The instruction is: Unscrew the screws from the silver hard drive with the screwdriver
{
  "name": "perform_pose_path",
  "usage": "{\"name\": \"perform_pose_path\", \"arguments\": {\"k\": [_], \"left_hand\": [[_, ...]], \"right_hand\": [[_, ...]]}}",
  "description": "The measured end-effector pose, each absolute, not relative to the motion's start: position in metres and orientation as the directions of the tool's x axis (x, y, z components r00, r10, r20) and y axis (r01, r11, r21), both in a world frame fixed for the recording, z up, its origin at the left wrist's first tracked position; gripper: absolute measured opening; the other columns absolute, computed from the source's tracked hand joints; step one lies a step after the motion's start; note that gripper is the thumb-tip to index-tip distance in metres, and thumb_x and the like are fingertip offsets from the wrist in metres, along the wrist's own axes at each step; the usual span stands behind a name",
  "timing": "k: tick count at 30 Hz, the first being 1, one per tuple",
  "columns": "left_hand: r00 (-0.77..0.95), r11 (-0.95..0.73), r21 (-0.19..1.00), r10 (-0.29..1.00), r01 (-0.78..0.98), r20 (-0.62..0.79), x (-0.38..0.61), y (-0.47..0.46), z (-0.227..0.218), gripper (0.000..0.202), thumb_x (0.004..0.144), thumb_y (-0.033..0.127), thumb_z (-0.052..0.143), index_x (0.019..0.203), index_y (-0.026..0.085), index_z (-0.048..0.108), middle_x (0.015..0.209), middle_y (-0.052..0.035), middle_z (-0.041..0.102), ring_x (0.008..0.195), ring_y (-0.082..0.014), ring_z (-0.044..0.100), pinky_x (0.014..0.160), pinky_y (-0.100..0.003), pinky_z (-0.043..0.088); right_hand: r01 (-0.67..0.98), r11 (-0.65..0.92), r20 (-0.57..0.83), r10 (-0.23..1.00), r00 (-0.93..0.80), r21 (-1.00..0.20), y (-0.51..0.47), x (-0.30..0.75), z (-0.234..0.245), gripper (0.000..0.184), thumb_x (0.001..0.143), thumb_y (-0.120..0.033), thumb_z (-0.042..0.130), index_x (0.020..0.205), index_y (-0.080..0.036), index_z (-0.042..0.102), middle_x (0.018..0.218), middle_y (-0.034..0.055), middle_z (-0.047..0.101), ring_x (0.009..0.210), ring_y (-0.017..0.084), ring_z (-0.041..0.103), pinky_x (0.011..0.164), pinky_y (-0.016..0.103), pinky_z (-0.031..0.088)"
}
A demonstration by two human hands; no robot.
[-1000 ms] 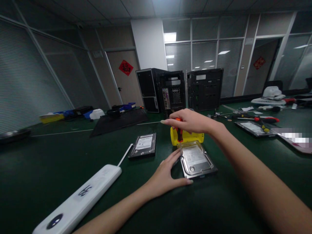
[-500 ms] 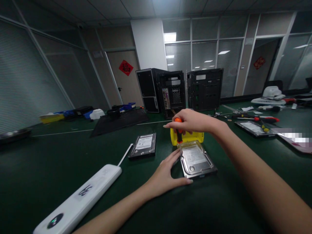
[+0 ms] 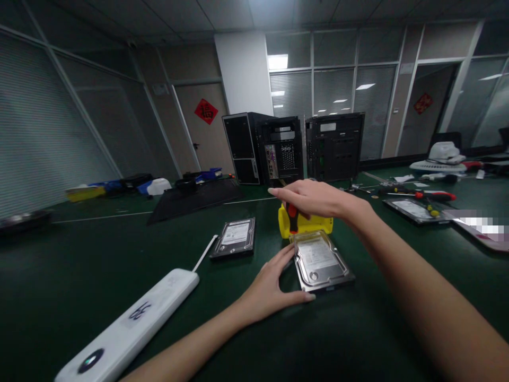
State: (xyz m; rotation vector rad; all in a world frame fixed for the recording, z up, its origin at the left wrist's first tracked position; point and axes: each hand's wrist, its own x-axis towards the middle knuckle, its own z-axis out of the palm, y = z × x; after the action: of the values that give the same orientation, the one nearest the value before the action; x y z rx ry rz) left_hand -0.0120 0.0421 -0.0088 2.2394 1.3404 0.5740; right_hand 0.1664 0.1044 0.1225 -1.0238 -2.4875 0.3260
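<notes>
A silver hard drive (image 3: 318, 257) lies label up on the green table, its far end by a yellow object (image 3: 308, 225). My left hand (image 3: 274, 284) braces the drive's near left corner, fingers along the left side and thumb at the front edge. My right hand (image 3: 304, 199) is over a red-and-black screwdriver (image 3: 293, 218), palm on top of the handle and some fingers curled behind it. The screwdriver stands upright with its shaft at the drive's far left corner. Its tip is too small to make out.
Left of my hands lies a second hard drive (image 3: 234, 237), near a white power strip (image 3: 131, 323). Computer cases (image 3: 262, 148) stand at the back. At right are a third drive (image 3: 413, 208), a red-handled tool (image 3: 435, 196) and a pink-edged item (image 3: 485, 233).
My right hand has shifted on the screwdriver: its palm now covers the orange handle top, which showed before, and its fingers are straighter. The left hand and the drive have stayed put.
</notes>
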Motion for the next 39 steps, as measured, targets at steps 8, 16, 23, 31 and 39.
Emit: {"name": "perform_pose_path", "arguments": {"k": [8,16,23,31,39], "left_hand": [[0.437,-0.411,0.582,0.893,0.701,0.105,-0.0115,0.0416,-0.0072,0.094,0.063,0.06,0.067,0.14,0.026,0.026,0.149,-0.0033,0.022,0.135,-0.0259,0.023,0.111,-0.044,0.022],[0.434,-0.41,0.602,0.894,0.685,0.114,-0.0104,0.039,-0.0044,0.093,0.063,0.059,0.068,0.14,0.024,0.029,0.148,-0.0054,0.024,0.135,-0.0271,0.024,0.111,-0.044,0.022],[0.43,-0.406,0.615,0.895,0.675,0.119,-0.0094,0.038,-0.0039,0.091,0.063,0.059,0.068,0.139,0.026,0.031,0.148,-0.0054,0.024,0.135,-0.0287,0.023,0.111,-0.046,0.02],[0.43,-0.406,0.609,0.895,0.682,0.115,-0.0103,0.0394,-0.0061,0.093,0.063,0.059,0.068,0.14,0.026,0.029,0.148,-0.0048,0.023,0.135,-0.0284,0.023,0.111,-0.045,0.02],[0.425,-0.389,0.614,0.9,0.687,0.095,-0.0119,0.0392,-0.0061,0.093,0.063,0.059,0.068,0.14,0.027,0.027,0.149,-0.0044,0.02,0.135,-0.0292,0.022,0.111,-0.047,0.02]], "right_hand": [[0.49,0.713,0.242,0.659,-0.712,-0.501,0.1062,0.1705,0.1229,0.034,0.091,-0.034,0.03,0.087,-0.014,0.058,0.083,0.0069,0.066,0.053,0.01,0.057,0.048,0.02,0.039],[0.57,0.779,0.368,0.626,-0.688,-0.26,0.1074,0.1683,0.1204,0.04,0.09,-0.048,0.033,0.093,-0.019,0.06,0.08,0.0044,0.065,0.058,0.011,0.056,0.053,0.021,0.034],[0.608,0.779,0.43,0.607,-0.668,-0.155,0.1089,0.1659,0.1187,0.054,0.087,-0.059,0.025,0.083,-0.018,0.061,0.079,0.0063,0.065,0.069,0.017,0.057,0.058,0.025,0.032],[0.587,0.779,0.392,0.621,-0.679,-0.219,0.1058,0.1708,0.1198,0.034,0.089,-0.042,0.031,0.096,-0.021,0.056,0.085,0.0057,0.066,0.073,0.018,0.058,0.063,0.026,0.035],[0.516,0.799,0.386,0.601,-0.7,-0.308,0.1058,0.1649,0.119,0.054,0.08,-0.063,0.039,0.073,-0.014,0.061,0.071,0.0053,0.062,0.06,0.012,0.051,0.056,0.023,0.033]]}}
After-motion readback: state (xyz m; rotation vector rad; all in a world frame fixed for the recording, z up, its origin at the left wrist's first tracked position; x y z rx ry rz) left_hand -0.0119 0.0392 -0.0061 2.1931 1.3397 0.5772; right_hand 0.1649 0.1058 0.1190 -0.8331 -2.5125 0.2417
